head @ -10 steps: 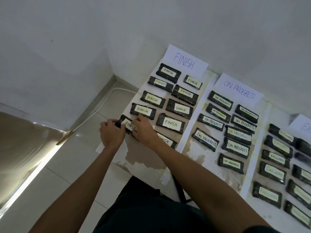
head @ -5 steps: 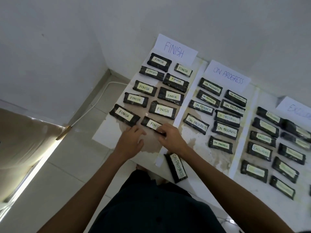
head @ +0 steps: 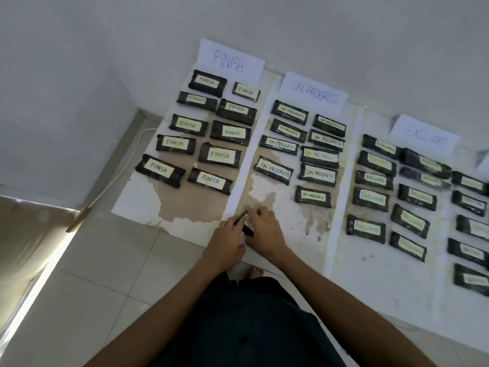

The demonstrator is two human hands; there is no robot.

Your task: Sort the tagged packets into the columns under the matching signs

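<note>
A dark packet (head: 248,230), its tag mostly covered, is at the near end of the white strip (head: 248,154) between the columns under the FINISH sign (head: 229,60) and the ON PROGRESS sign (head: 315,94). The left hand (head: 227,239) and right hand (head: 264,231) each hold it in a pinching grip. If it is released here, it probably straddles both columns or ends up under the wrong sign.

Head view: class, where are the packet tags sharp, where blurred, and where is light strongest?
Head view, left column: FINISH tags read crisp; head view, right edge: farthest packets smear, unreadable; head view, lower left: a bright streak, the strongest light; head view, centre: left hand and right hand cover the held packet.
</note>
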